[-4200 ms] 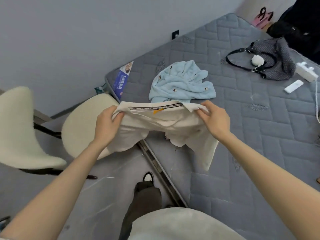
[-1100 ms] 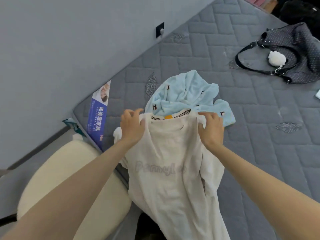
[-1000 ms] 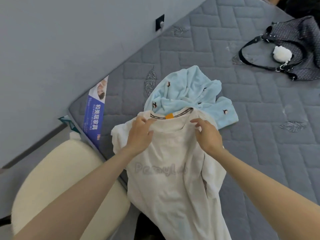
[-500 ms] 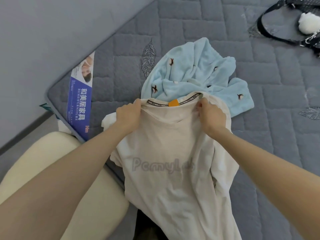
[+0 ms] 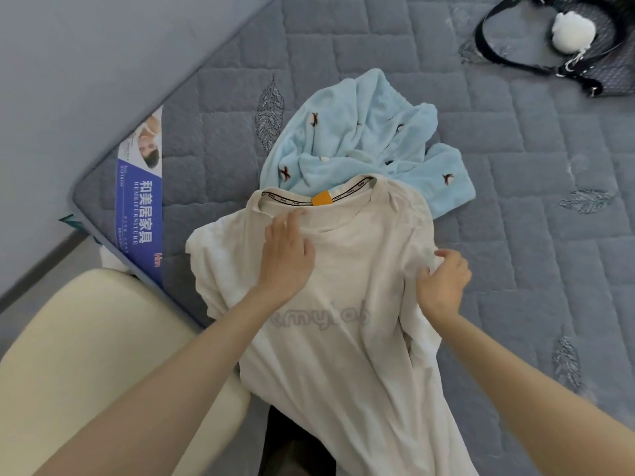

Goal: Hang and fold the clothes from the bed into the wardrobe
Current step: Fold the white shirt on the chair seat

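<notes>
The cream T-shirt [image 5: 360,276] lies print-side up at the corner of the bed [image 5: 536,242]. Its collar points away from the person and its lower half hangs over the mattress edge. The collar and one shoulder overlap a crumpled light blue garment [image 5: 360,139].

The left hand [image 5: 287,255] rests flat on the chest just below the collar, fingers straight and close together. The right hand [image 5: 443,283] pinches a bunch of fabric at the shoulder seam on the person's right, fingers curled. The opposite sleeve is bunched near the mattress corner.

Probable step: flattening the shirt ahead of folding.

Risks from here:
- Slide-off. The overhanging hem may drag the shirt off the bed if the left hand lifts too soon.
- Uneven fold. The blue garment under the collar gives a lumpy base, so creases may set.
- Entanglement. A pull at the shoulder may drag the blue garment along.

A cream chair [image 5: 86,355] stands beside the corner. A dark handbag [image 5: 584,63] lies well apart.
</notes>
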Demonstrator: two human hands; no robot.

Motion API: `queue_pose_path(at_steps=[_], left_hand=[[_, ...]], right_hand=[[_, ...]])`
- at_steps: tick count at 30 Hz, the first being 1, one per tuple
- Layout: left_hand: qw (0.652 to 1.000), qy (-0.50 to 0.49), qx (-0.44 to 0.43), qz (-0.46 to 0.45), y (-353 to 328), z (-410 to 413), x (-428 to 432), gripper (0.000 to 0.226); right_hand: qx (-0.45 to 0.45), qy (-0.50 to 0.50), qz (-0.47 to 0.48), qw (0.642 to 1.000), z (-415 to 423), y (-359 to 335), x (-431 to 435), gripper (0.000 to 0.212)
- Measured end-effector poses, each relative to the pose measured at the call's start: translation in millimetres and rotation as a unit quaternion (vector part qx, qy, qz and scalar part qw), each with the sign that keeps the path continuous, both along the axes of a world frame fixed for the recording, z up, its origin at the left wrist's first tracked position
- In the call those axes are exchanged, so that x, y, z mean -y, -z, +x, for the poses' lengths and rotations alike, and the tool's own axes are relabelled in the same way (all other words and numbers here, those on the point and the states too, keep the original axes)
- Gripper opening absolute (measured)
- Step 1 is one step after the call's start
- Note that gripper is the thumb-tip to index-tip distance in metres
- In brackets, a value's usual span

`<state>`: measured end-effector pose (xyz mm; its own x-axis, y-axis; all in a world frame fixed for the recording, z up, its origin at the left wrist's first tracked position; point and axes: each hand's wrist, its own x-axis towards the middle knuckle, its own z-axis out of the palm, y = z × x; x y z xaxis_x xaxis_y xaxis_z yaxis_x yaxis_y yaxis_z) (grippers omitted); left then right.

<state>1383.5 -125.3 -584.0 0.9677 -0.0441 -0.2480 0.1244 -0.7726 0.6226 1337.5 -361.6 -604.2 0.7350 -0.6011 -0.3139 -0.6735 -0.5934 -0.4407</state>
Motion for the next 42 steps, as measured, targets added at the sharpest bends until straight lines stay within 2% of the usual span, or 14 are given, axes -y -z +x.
queue_pose_path(at_steps=[3,6,9,11,15,17,21,26,29,31,34,36,40,42], left_hand=[[0.999,0.033,-0.005,-0.024,-0.6,-20.8,32.0,0.048],[0.999,0.043,-0.008,-0.023,4.8,-42.5,61.1,0.046],[0.998,0.048,-0.025,-0.037,15.7,-62.6,84.3,0.046],[0.995,0.048,-0.064,-0.055,23.2,-72.5,93.9,0.046],[0.993,0.076,-0.086,0.001,34.7,-84.7,122.8,0.050],[0.991,0.103,-0.073,0.050,36.6,-84.0,139.8,0.054],[0.982,0.141,-0.087,0.089,35.5,-75.3,176.7,0.059],[0.969,0.176,-0.135,0.111,41.3,-60.5,219.1,0.061],[0.952,0.212,-0.174,0.136,53.8,-61.9,225.9,0.059],[0.947,0.224,-0.175,0.148,62.6,-65.3,225.3,0.059],[0.945,0.232,-0.168,0.157,70.8,-68.6,223.5,0.059],[0.951,0.224,-0.161,0.142,71.5,-69.6,221.6,0.058],[0.975,0.169,-0.140,0.038,61.1,-72.1,214.2,0.053],[0.981,0.138,-0.133,-0.017,51.5,-74.9,206.9,0.051]], right_hand=[[-0.095,0.135,0.044,0.985,-23.3,12.3,21.1,0.041],[-0.144,0.256,0.135,0.946,-40.6,28.3,38.4,0.045],[-0.155,0.235,0.269,0.921,-54.0,40.2,51.2,0.055],[-0.120,0.199,0.347,0.909,-57.5,42.4,51.2,0.042],[0.016,0.155,0.325,0.933,-60.2,29.0,67.9,0.025],[0.099,0.126,0.265,0.951,-58.5,14.4,90.6,0.011],[0.193,0.084,0.150,0.966,-48.5,-12.0,151.4,0.010],[0.139,0.137,0.134,0.972,-38.7,6.3,208.9,0.030],[-0.002,0.250,0.250,0.936,-43.5,31.4,228.9,0.061],[-0.079,0.246,0.280,0.925,-52.0,48.5,231.8,0.073],[-0.118,0.145,0.190,0.964,-60.1,64.1,226.7,0.058],[-0.111,0.115,0.207,0.965,-60.8,65.9,221.4,0.053],[-0.049,0.225,0.364,0.903,-56.7,48.4,215.1,0.037],[-0.001,0.227,0.389,0.893,-55.7,30.6,205.1,0.031]])
